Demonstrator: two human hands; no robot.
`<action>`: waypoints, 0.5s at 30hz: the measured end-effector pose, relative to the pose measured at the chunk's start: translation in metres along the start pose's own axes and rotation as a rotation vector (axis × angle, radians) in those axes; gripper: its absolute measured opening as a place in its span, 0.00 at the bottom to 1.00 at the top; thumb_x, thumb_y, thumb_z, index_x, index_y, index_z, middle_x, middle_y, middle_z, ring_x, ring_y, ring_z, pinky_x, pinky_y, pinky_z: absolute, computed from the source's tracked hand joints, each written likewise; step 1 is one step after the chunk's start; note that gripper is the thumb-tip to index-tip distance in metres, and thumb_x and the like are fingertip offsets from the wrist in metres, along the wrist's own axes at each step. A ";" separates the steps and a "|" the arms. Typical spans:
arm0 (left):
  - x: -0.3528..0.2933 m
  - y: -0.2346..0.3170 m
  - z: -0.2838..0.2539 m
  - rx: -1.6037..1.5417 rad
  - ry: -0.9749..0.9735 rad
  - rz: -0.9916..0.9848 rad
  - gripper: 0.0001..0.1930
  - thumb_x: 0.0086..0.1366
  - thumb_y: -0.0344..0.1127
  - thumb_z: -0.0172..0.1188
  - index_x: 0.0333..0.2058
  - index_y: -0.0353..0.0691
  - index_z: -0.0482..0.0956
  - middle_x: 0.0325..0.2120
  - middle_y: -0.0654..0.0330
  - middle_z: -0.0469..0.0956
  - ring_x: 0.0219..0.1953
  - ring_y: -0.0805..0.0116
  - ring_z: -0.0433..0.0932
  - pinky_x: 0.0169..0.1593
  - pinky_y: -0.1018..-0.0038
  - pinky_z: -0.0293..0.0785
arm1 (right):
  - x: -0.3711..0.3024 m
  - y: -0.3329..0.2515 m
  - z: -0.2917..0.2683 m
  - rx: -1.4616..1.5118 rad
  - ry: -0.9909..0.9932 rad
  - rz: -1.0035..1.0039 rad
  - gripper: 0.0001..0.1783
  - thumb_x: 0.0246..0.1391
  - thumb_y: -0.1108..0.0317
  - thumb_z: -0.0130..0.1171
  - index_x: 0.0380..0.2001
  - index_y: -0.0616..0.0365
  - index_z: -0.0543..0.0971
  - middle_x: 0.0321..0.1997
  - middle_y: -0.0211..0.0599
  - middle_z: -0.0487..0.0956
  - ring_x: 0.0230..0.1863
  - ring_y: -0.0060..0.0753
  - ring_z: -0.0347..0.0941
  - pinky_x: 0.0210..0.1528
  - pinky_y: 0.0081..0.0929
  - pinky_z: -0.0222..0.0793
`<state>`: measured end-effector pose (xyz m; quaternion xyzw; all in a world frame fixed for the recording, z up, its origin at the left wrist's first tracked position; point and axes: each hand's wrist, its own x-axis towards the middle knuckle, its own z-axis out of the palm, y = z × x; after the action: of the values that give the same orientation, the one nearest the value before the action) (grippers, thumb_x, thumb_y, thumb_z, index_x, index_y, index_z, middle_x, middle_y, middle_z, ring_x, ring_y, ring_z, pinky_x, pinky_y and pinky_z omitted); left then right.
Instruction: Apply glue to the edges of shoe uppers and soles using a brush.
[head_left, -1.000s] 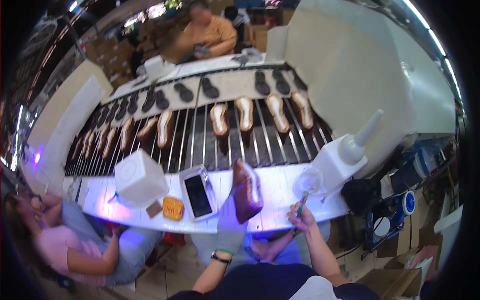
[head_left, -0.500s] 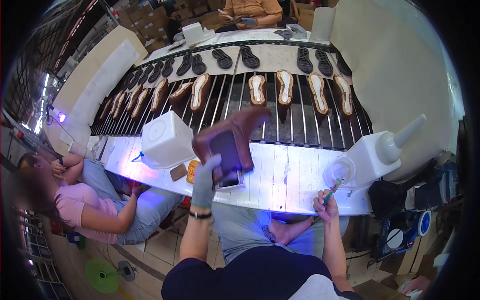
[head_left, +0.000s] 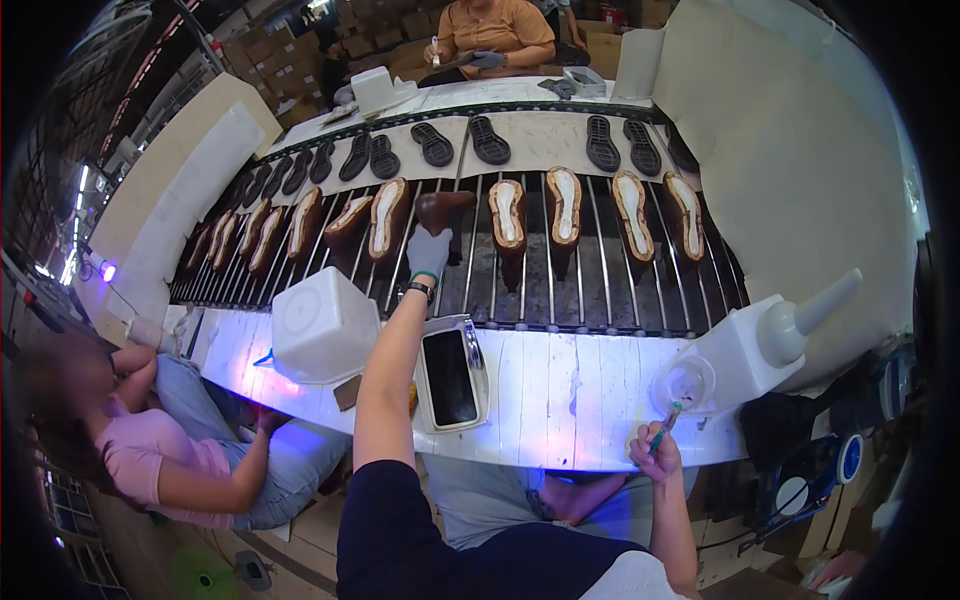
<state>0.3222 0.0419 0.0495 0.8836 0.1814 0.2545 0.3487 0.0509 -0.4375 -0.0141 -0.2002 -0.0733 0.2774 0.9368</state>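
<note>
The gloved left hand (head_left: 429, 252) grasped a brown boot (head_left: 440, 211); the right hand (head_left: 655, 455) pinched a brush (head_left: 672, 418) at the cup (head_left: 690, 373) beyond, seemingly against drips.

At least ten upturned brown boots (head_left: 564, 207), one boot (head_left: 436, 212) in the left hand (head_left: 428, 252), at least ten black soles (head_left: 490, 139), one brush (head_left: 667, 424), one nozzle bottle (head_left: 736, 350), one near tray (head_left: 483, 388).

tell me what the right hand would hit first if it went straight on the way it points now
Likely the cup: the brush in the right hand points at it, its tip overlapping the near rim in this view. Depth is unclear.
</note>
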 end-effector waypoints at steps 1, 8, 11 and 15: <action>-0.001 -0.014 0.003 0.054 0.027 -0.009 0.28 0.51 0.54 0.62 0.38 0.31 0.75 0.35 0.39 0.79 0.41 0.41 0.77 0.45 0.55 0.73 | 0.004 0.000 0.001 0.006 -0.009 0.015 0.11 0.54 0.62 0.62 0.28 0.59 0.77 0.25 0.35 0.74 0.17 0.22 0.61 0.18 0.19 0.55; 0.006 0.013 -0.006 0.397 -0.318 0.030 0.32 0.51 0.63 0.59 0.28 0.32 0.80 0.31 0.41 0.79 0.35 0.44 0.79 0.41 0.56 0.75 | -0.004 -0.003 -0.001 0.011 0.044 -0.002 0.11 0.53 0.63 0.62 0.27 0.60 0.78 0.22 0.35 0.73 0.15 0.22 0.60 0.16 0.19 0.53; 0.009 0.014 -0.013 0.541 -0.315 0.146 0.33 0.51 0.66 0.58 0.29 0.32 0.81 0.30 0.42 0.79 0.34 0.44 0.79 0.40 0.57 0.75 | -0.003 -0.003 0.000 0.001 0.049 -0.005 0.10 0.53 0.64 0.62 0.27 0.61 0.78 0.22 0.35 0.73 0.14 0.23 0.60 0.15 0.20 0.52; 0.012 -0.005 0.014 0.554 -0.391 0.120 0.35 0.53 0.68 0.56 0.30 0.33 0.81 0.32 0.42 0.79 0.37 0.46 0.79 0.43 0.57 0.75 | -0.003 -0.005 -0.001 -0.001 0.044 0.007 0.10 0.53 0.64 0.62 0.27 0.61 0.79 0.22 0.37 0.74 0.15 0.23 0.61 0.14 0.20 0.52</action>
<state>0.3396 0.0438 0.0413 0.9859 0.1209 0.0414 0.1079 0.0509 -0.4433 -0.0132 -0.2070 -0.0523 0.2763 0.9371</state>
